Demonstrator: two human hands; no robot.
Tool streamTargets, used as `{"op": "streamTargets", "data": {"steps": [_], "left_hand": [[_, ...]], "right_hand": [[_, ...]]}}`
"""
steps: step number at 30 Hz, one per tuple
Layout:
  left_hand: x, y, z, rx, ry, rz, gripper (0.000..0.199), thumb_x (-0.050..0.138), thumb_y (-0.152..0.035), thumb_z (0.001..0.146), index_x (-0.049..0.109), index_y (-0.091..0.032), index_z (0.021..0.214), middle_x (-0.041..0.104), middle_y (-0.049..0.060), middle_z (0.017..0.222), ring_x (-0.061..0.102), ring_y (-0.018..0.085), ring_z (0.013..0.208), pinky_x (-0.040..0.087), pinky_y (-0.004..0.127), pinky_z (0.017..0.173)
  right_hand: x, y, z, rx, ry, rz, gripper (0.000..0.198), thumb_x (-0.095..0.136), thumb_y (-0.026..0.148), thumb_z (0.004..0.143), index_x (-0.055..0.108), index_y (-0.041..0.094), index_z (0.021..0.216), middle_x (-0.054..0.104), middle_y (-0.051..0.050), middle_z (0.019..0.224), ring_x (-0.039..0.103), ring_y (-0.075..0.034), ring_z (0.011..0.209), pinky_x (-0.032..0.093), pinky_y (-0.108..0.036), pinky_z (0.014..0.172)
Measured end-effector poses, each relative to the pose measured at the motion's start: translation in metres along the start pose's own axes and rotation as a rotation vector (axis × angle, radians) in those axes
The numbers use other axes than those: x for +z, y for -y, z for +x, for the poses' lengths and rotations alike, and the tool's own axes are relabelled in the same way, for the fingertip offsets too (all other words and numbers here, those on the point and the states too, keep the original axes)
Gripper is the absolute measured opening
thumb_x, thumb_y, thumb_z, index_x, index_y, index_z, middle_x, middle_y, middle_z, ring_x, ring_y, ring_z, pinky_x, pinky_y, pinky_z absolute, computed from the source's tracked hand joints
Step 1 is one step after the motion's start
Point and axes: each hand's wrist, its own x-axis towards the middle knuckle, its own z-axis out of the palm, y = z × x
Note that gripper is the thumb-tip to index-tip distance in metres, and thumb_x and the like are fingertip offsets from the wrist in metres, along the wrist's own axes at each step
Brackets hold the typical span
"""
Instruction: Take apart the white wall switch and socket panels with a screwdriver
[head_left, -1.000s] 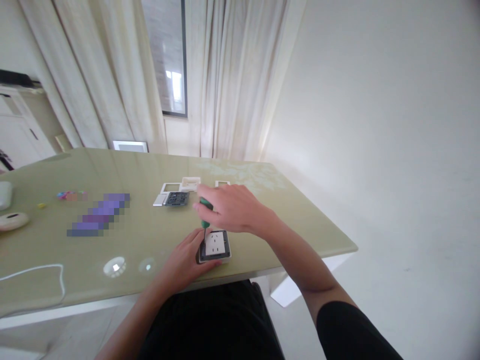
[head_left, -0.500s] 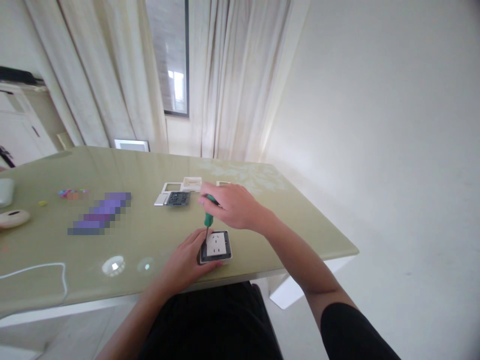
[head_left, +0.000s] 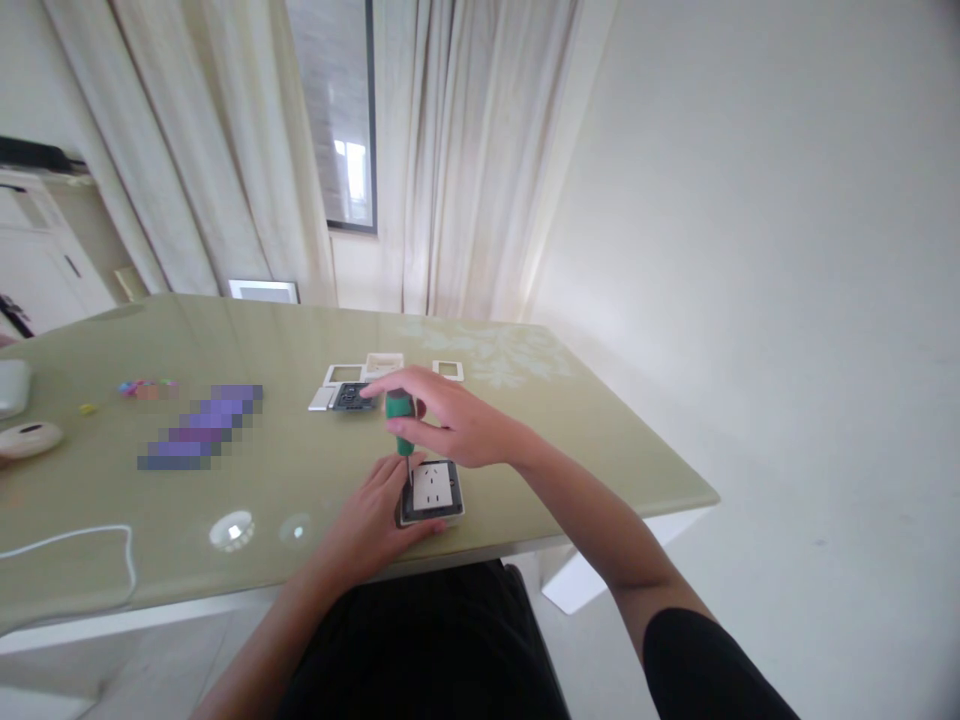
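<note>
Near the table's front edge lies a wall socket (head_left: 433, 488), a white face with slots in a dark frame set on a white box. My left hand (head_left: 377, 520) grips it from the left, thumb along the near side and fingers at the far side. Above it my right hand (head_left: 450, 415) holds a screwdriver (head_left: 401, 425) by its green handle, index finger stretched out and thumb against the handle. The shaft points down to the left edge of the dark frame; its tip and any screw there are too small to make out.
Behind the hands lie a dark switch frame (head_left: 351, 397), a white plate (head_left: 322, 399), a white box (head_left: 385, 366) and a white frame (head_left: 448, 370). Leftward are a blurred purple item (head_left: 202, 428), a white mouse (head_left: 30, 439) and a white cable (head_left: 129, 560).
My right hand has shifted slightly left and its fingers have loosened and spread around the handle. The screwdriver stands more upright. My left hand and the socket have stayed put.
</note>
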Motion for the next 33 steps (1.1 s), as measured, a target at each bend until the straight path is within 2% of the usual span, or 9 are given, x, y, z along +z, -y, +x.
{"op": "streamTargets", "data": {"steps": [3, 5, 8, 14, 17, 22, 27, 30, 33], "left_hand": [[-0.006, -0.006, 0.001, 0.038, -0.113, -0.096, 0.059, 0.079, -0.054, 0.094, 0.068, -0.024, 0.143, 0.076, 0.014, 0.139, 0.067, 0.040, 0.136, 0.054, 0.055, 0.117], [-0.012, -0.011, 0.003, 0.015, -0.153, -0.216, 0.039, 0.068, -0.049, 0.103, 0.074, -0.024, 0.133, 0.081, 0.011, 0.130, 0.074, 0.034, 0.122, 0.057, 0.049, 0.111], [-0.020, -0.014, 0.013, -0.021, -0.138, -0.331, 0.034, 0.058, -0.047, 0.109, 0.081, -0.023, 0.115, 0.086, 0.007, 0.111, 0.079, 0.028, 0.102, 0.062, 0.041, 0.098], [-0.025, -0.005, 0.035, -0.047, -0.142, -0.403, 0.030, 0.080, -0.048, 0.092, 0.080, -0.020, 0.085, 0.086, 0.006, 0.086, 0.081, 0.027, 0.083, 0.064, 0.036, 0.079], [-0.027, -0.006, 0.037, -0.036, -0.102, -0.437, 0.029, 0.082, -0.049, 0.090, 0.081, -0.020, 0.089, 0.087, 0.007, 0.090, 0.082, 0.028, 0.084, 0.066, 0.037, 0.078], [-0.031, -0.009, 0.036, -0.014, -0.040, -0.470, 0.028, 0.072, -0.046, 0.098, 0.084, -0.021, 0.095, 0.088, 0.007, 0.095, 0.083, 0.028, 0.092, 0.067, 0.040, 0.089], [-0.029, -0.005, 0.042, -0.052, -0.064, -0.473, 0.030, 0.086, -0.048, 0.086, 0.081, -0.019, 0.086, 0.085, 0.008, 0.084, 0.081, 0.027, 0.079, 0.067, 0.038, 0.074], [-0.032, -0.008, 0.040, -0.019, -0.017, -0.489, 0.037, 0.079, -0.056, 0.093, 0.083, -0.019, 0.095, 0.087, 0.009, 0.094, 0.082, 0.029, 0.089, 0.068, 0.040, 0.082], [-0.033, -0.010, 0.039, -0.007, -0.009, -0.486, 0.036, 0.072, -0.054, 0.098, 0.084, -0.020, 0.094, 0.088, 0.008, 0.095, 0.082, 0.028, 0.093, 0.067, 0.041, 0.089]], "right_hand": [[0.004, -0.004, -0.004, 0.015, -0.044, 0.090, 0.045, 0.048, 0.013, 0.105, 0.055, 0.021, 0.149, 0.069, -0.010, 0.136, 0.066, -0.022, 0.118, 0.052, -0.041, 0.109], [0.008, -0.006, -0.006, 0.023, -0.092, 0.124, 0.049, 0.045, 0.010, 0.102, 0.057, 0.020, 0.148, 0.069, -0.011, 0.137, 0.067, -0.022, 0.115, 0.053, -0.042, 0.108], [0.013, -0.009, -0.007, -0.004, -0.127, 0.160, 0.046, 0.048, 0.011, 0.101, 0.059, 0.019, 0.146, 0.069, -0.011, 0.136, 0.067, -0.022, 0.113, 0.054, -0.043, 0.107], [0.026, -0.020, -0.005, 0.030, -0.275, 0.260, 0.043, 0.069, 0.025, 0.099, 0.059, 0.022, 0.141, 0.069, -0.003, 0.111, 0.068, -0.019, 0.102, 0.056, -0.037, 0.101], [0.033, -0.027, -0.005, 0.074, -0.312, 0.329, 0.042, 0.070, 0.026, 0.099, 0.060, 0.022, 0.139, 0.069, -0.001, 0.106, 0.068, -0.017, 0.098, 0.056, -0.034, 0.096], [0.039, -0.031, -0.004, 0.086, -0.366, 0.417, 0.047, 0.077, 0.028, 0.094, 0.060, 0.022, 0.138, 0.068, 0.000, 0.103, 0.067, -0.016, 0.092, 0.056, -0.032, 0.091], [0.041, -0.027, -0.002, 0.079, -0.395, 0.483, 0.048, 0.081, 0.028, 0.091, 0.061, 0.023, 0.134, 0.071, 0.002, 0.097, 0.068, -0.015, 0.088, 0.057, -0.033, 0.090], [0.041, -0.026, -0.001, 0.064, -0.431, 0.503, 0.047, 0.083, 0.024, 0.088, 0.063, 0.022, 0.131, 0.071, 0.003, 0.094, 0.069, -0.015, 0.084, 0.057, -0.032, 0.088], [0.041, -0.026, 0.000, 0.082, -0.434, 0.528, 0.048, 0.085, 0.024, 0.086, 0.064, 0.023, 0.129, 0.072, 0.003, 0.092, 0.070, -0.015, 0.083, 0.057, -0.031, 0.085]]}}
